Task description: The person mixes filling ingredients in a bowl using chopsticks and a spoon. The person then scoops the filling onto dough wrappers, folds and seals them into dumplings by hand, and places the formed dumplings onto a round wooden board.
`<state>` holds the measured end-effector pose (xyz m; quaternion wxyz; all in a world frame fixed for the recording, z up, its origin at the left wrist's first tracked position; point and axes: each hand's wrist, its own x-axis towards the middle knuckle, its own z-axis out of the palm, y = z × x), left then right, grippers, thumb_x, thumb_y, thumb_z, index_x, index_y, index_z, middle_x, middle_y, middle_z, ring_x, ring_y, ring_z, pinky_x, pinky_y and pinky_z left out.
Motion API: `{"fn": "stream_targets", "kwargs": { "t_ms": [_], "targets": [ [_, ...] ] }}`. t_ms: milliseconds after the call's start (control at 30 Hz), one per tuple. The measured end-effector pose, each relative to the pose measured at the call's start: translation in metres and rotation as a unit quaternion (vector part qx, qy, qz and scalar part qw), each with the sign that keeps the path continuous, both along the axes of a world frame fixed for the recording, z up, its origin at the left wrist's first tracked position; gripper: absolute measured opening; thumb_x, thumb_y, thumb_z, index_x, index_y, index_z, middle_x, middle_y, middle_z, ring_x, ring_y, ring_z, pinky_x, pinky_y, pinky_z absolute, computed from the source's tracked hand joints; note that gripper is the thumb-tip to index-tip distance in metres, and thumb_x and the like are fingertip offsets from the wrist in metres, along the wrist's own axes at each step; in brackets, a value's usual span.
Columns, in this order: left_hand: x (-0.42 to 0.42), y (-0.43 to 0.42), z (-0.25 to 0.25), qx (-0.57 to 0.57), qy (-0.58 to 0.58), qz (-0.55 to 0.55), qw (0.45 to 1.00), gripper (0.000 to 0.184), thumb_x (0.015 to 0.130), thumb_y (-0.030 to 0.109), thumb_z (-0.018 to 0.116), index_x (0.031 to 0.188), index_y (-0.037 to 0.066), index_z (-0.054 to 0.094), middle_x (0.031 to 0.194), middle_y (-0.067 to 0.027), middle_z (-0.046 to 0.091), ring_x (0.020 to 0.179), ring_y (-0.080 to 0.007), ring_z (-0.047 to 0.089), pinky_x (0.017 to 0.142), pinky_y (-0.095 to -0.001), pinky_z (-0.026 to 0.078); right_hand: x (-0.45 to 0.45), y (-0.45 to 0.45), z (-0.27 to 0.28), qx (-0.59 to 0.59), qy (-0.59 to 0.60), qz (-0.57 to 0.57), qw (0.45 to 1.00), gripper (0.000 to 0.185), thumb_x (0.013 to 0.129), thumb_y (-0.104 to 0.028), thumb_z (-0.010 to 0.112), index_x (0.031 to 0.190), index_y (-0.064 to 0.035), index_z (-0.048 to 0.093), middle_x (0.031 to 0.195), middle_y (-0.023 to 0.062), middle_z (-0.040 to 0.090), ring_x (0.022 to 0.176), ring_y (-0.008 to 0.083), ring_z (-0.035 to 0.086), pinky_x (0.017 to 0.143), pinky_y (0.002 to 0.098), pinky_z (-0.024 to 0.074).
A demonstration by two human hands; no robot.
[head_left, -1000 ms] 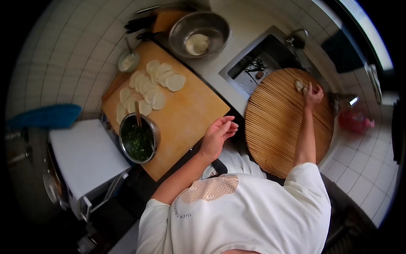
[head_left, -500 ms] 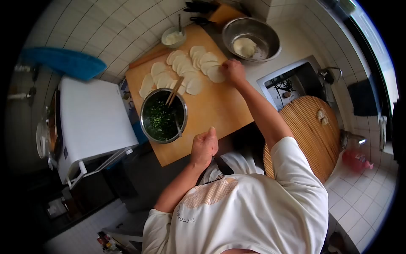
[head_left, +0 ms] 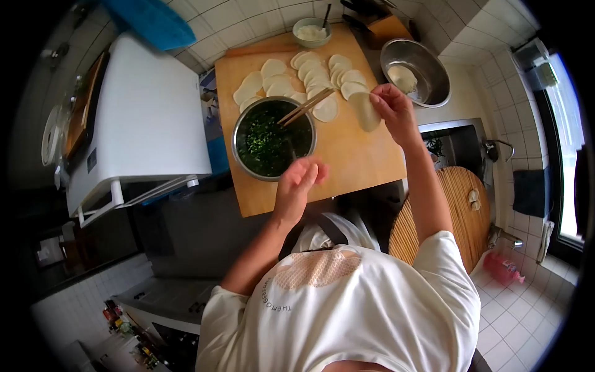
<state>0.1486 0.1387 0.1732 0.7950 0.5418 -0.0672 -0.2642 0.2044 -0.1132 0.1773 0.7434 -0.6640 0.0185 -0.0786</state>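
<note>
Dough wrapper (head_left: 364, 113), pinched at its edge by the right hand (head_left: 396, 113) over the wooden board (head_left: 358, 164), should be handled lightly lest it stretch, while the left hand (head_left: 296, 191), loosely open, is just beside the bowl of chopped greens (head_left: 236, 146)

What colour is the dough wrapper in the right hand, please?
The wrapper is pale cream; head view.

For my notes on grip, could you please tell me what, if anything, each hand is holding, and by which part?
The right hand pinches a thin dough round by its right-hand edge; nothing can be seen in the left hand.
</note>
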Motion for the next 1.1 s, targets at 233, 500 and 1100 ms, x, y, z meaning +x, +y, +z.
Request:
{"fn": "stream_targets", "kwargs": {
  "t_ms": [233,500,1100],
  "targets": [
    [0.010,0.020,0.004,-0.215,0.151,0.089,0.961,0.027,0.086,0.019,0.057,0.109,0.005,0.056,0.101,-0.0061,0.061,0.094,-0.0143,0.059,0.081,-0.0264,0.047,-0.026,0.100,0.048,-0.086,0.010,0.172,0.981,0.015,0.083,-0.008,0.060,0.098,-0.0034,0.059,0.079,0.0000,0.057,0.076,0.0098,0.055,0.069,0.0237,0.0440],
    [0.032,0.131,-0.008,-0.326,0.120,0.220,0.911,0.032,0.084,0.008,0.055,0.115,0.003,0.049,0.109,-0.0103,0.058,0.103,-0.0225,0.056,0.085,-0.0358,0.049,-0.025,0.126,0.016,-0.592,-0.177,0.299,0.727,0.038,0.062,-0.020,0.073,0.099,-0.0142,0.063,0.089,0.0020,0.050,0.093,0.0206,0.048,0.081,0.0334,0.0393],
    [0.039,0.139,-0.046,-0.241,0.177,0.235,0.925,0.042,0.086,0.014,0.051,0.126,0.005,0.041,0.122,-0.0167,0.049,0.114,-0.0253,0.048,0.096,-0.0374,0.041,0.006,0.141,0.008,-0.401,-0.109,0.219,0.883,0.013,0.083,-0.005,0.056,0.094,-0.0023,0.061,0.079,0.0119,0.059,0.068,0.0261,0.057,0.060,0.0321,0.0463]
  ]
}}
